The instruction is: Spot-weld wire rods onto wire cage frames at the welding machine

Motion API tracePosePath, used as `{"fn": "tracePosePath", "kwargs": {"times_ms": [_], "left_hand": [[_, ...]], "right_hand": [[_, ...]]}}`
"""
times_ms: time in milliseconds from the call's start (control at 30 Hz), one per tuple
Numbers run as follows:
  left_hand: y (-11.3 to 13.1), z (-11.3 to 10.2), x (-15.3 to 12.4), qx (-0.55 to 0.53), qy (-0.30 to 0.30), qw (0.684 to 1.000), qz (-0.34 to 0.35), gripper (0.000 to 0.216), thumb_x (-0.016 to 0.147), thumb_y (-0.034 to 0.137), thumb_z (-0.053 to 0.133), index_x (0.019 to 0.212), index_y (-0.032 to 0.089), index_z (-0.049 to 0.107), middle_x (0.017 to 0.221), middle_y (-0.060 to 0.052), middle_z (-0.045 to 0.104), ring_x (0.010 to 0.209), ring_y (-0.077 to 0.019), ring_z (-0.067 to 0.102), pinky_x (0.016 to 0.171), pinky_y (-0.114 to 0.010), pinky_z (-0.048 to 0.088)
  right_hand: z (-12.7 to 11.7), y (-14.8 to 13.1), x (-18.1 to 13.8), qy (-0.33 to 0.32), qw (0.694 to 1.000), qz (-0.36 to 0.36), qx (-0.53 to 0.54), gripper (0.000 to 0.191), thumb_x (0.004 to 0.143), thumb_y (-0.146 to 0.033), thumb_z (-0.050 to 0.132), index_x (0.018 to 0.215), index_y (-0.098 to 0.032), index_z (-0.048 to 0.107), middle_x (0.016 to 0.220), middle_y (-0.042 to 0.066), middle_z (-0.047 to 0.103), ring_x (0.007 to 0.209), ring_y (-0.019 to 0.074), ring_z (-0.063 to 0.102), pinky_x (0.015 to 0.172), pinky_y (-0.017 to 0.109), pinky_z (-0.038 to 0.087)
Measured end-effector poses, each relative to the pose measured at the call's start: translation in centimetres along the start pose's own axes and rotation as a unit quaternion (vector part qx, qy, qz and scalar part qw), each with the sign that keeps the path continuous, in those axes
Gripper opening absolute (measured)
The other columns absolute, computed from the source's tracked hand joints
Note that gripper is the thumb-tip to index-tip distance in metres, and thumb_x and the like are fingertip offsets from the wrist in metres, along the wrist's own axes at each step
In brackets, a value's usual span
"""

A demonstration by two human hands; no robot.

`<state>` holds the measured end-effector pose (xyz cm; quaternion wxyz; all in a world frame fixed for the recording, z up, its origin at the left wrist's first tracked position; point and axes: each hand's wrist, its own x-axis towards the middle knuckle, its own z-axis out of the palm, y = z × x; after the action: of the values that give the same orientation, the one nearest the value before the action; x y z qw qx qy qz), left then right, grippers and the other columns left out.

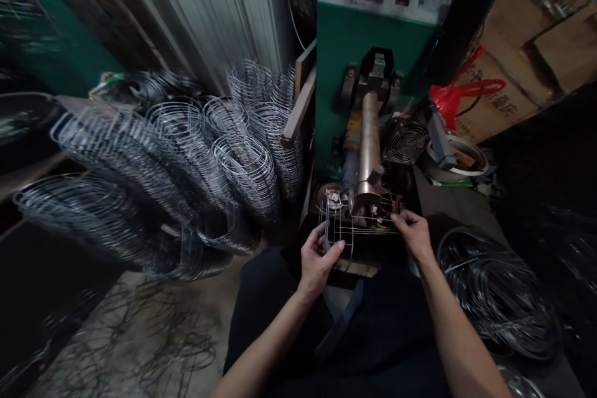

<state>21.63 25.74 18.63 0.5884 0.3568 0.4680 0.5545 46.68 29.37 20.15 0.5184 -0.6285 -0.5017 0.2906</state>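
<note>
A small frame of thin metal wires (344,237) is held below the machine's thick metal arm (369,143). My left hand (318,261) grips the frame's left part, thumb on one side and fingers on the other. My right hand (414,231) pinches the end of the wires that run out to the right. The wire frame sits at the tip of the machine's arm; whether it touches the metal there I cannot tell. Dark clutter behind the wires hides part of their shape.
Stacks of looped wire racks (247,174) stand to my left. The green machine (333,74) rises in front, with a red light lit. Right of it are a round bowl (480,165), a red plastic piece (448,102), cardboard boxes (545,43) and bundled wire rings (501,292).
</note>
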Motion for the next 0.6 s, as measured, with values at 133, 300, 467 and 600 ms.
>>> {"fn": "tracePosePath", "kwargs": {"times_ms": [133,300,467,600], "left_hand": [[0.3,0.1,0.2,-0.006,0.007,1.000,-0.007,0.066,0.067,0.036,0.086,0.125,0.015,0.063,0.062,0.008,0.045,0.054,-0.0062,0.041,0.050,-0.018,0.037],[-0.1,0.4,0.4,-0.038,-0.010,0.999,-0.022,0.067,0.069,0.037,0.084,0.128,0.016,0.059,0.059,0.010,0.040,0.048,-0.0063,0.040,0.047,-0.020,0.041],[0.5,-0.2,-0.4,-0.049,-0.007,0.998,-0.037,0.067,0.068,0.035,0.086,0.125,0.013,0.057,0.063,0.009,0.047,0.051,-0.0042,0.043,0.050,-0.017,0.041],[3.6,-3.7,-1.7,-0.111,-0.080,0.980,-0.147,0.095,0.066,0.032,0.088,0.145,0.018,0.036,0.090,-0.003,0.068,0.069,-0.0146,0.066,0.066,-0.028,0.055]], "right_hand": [[0.0,0.4,0.2,-0.001,1.000,0.000,0.003,0.056,0.071,-0.060,0.076,0.055,-0.020,0.040,0.057,-0.004,0.031,0.056,0.0129,0.027,0.054,0.026,0.022],[0.4,0.6,0.4,0.013,1.000,-0.002,0.000,0.057,0.073,-0.059,0.076,0.055,-0.020,0.039,0.057,-0.004,0.031,0.055,0.0126,0.027,0.054,0.026,0.022],[-1.5,0.7,-0.5,-0.049,0.998,-0.026,-0.003,0.054,0.079,-0.063,0.072,0.061,-0.018,0.049,0.061,-0.002,0.042,0.060,0.0147,0.040,0.058,0.026,0.034],[-5.2,1.4,-3.1,-0.253,0.963,0.093,-0.022,0.054,0.085,-0.071,0.064,0.086,-0.017,0.062,0.073,0.004,0.058,0.067,0.0207,0.060,0.060,0.028,0.049]]}}
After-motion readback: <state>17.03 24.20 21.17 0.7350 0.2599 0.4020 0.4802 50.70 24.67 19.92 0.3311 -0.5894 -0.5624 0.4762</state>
